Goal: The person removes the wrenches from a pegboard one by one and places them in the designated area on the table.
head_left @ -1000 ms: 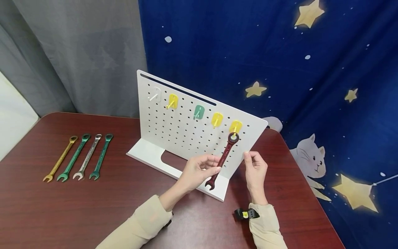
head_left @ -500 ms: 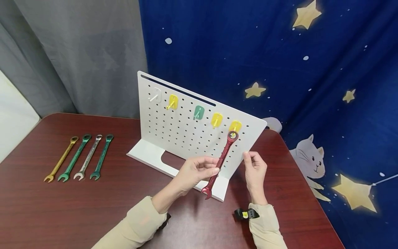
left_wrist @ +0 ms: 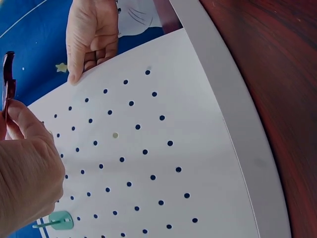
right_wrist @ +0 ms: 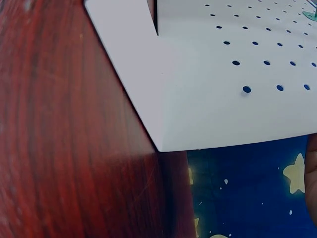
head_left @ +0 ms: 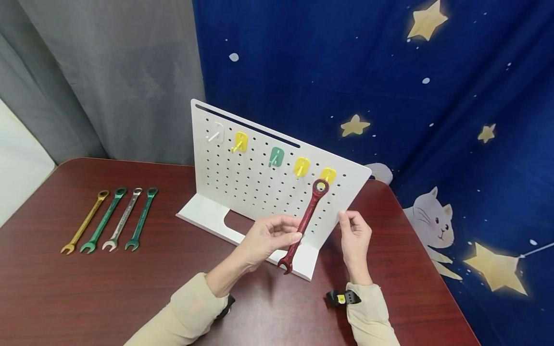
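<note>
My left hand (head_left: 261,240) pinches a dark red combination wrench (head_left: 308,214) by its shaft, thumb in front. The wrench leans, open jaw low and ring end high. That ring end overlaps the tip of the rightmost yellow hook (head_left: 331,173) on the white pegboard (head_left: 355,179). At the pegboard's right edge, my right hand (head_left: 356,240) holds the board between thumb and curled fingers. In the left wrist view, the wrench (left_wrist: 9,79) shows partly at the left border, above the left hand (left_wrist: 29,168). Only a sliver of the right hand (right_wrist: 311,183) appears in the right wrist view.
On the reddish-brown table (head_left: 86,298), a gold wrench (head_left: 85,222), a green wrench (head_left: 104,221), a silver wrench (head_left: 123,218) and another green wrench (head_left: 143,218) lie side by side. The pegboard also bears a white hook (head_left: 220,132), a green hook (head_left: 277,157) and two more yellow hooks.
My left hand has moved slightly left with the red wrench, so its ring end sits further left over the hook's tip. My right hand stays at the board's edge.
</note>
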A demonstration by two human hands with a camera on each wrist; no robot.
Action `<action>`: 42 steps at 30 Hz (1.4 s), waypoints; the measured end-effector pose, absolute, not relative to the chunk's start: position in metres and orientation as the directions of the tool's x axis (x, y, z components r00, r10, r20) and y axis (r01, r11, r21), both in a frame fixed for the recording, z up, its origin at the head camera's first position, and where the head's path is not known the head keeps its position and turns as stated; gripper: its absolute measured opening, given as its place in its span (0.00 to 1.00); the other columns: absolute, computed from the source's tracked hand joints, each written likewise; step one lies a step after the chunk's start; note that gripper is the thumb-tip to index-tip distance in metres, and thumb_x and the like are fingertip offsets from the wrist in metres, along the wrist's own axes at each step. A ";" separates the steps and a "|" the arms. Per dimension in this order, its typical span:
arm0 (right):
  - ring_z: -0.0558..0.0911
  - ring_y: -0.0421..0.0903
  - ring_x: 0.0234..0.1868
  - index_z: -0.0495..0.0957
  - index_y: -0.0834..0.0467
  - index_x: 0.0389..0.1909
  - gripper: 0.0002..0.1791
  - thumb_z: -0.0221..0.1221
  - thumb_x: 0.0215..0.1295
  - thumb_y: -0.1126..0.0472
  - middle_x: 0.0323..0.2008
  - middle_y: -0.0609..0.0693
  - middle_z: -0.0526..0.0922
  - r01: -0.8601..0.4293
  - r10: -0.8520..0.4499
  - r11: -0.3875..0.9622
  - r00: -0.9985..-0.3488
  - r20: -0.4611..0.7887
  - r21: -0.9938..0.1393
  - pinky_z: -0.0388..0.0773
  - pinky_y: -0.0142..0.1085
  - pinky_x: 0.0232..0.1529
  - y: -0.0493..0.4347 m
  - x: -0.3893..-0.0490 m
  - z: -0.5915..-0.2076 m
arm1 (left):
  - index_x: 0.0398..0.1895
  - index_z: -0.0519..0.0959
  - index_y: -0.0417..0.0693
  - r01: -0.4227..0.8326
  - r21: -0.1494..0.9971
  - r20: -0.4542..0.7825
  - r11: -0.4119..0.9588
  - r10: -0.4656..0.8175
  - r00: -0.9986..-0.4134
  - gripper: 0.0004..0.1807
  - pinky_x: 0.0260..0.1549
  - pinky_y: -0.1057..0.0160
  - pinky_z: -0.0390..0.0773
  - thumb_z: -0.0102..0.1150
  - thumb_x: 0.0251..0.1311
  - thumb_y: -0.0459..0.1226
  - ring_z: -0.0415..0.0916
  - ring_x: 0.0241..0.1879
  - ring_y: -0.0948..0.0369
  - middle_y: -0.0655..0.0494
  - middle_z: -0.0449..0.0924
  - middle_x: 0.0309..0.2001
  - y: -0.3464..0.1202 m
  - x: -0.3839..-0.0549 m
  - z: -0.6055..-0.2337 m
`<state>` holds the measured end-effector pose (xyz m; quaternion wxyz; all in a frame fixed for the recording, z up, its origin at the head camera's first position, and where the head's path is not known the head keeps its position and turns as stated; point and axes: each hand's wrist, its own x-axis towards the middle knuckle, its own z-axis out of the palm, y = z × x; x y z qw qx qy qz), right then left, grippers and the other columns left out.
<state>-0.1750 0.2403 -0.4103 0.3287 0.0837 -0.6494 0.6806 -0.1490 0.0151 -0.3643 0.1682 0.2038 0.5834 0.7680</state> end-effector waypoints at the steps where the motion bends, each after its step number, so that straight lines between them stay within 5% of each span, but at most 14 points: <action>1: 0.75 0.33 0.24 0.77 0.61 0.24 0.09 0.56 0.62 0.74 0.21 0.41 0.77 -0.558 0.336 0.058 -0.770 0.543 -0.828 0.74 0.23 0.28 0.240 -0.175 -0.410 | 0.49 0.76 0.31 -0.017 0.966 0.119 -0.260 0.498 -0.859 0.19 0.33 0.68 0.79 0.63 0.56 0.32 0.78 0.32 0.66 0.59 0.81 0.33 0.013 -0.149 -0.365; 10: 0.77 0.33 0.25 0.74 0.70 0.24 0.08 0.52 0.62 0.79 0.21 0.43 0.79 -0.550 0.336 0.050 -0.777 0.533 -0.834 0.76 0.22 0.29 0.239 -0.173 -0.406 | 0.48 0.77 0.33 -0.006 0.983 0.082 -0.186 0.462 -0.883 0.17 0.32 0.67 0.78 0.64 0.55 0.32 0.79 0.32 0.65 0.60 0.82 0.32 -0.015 -0.148 -0.373; 42: 0.79 0.35 0.24 0.75 0.71 0.26 0.06 0.54 0.62 0.77 0.22 0.45 0.80 -0.576 0.318 -0.011 -0.777 0.544 -0.817 0.79 0.25 0.30 0.239 -0.174 -0.409 | 0.51 0.73 0.31 -0.048 0.998 -0.060 0.051 0.264 -0.963 0.21 0.36 0.67 0.81 0.62 0.58 0.35 0.79 0.34 0.69 0.56 0.82 0.35 -0.128 -0.151 -0.401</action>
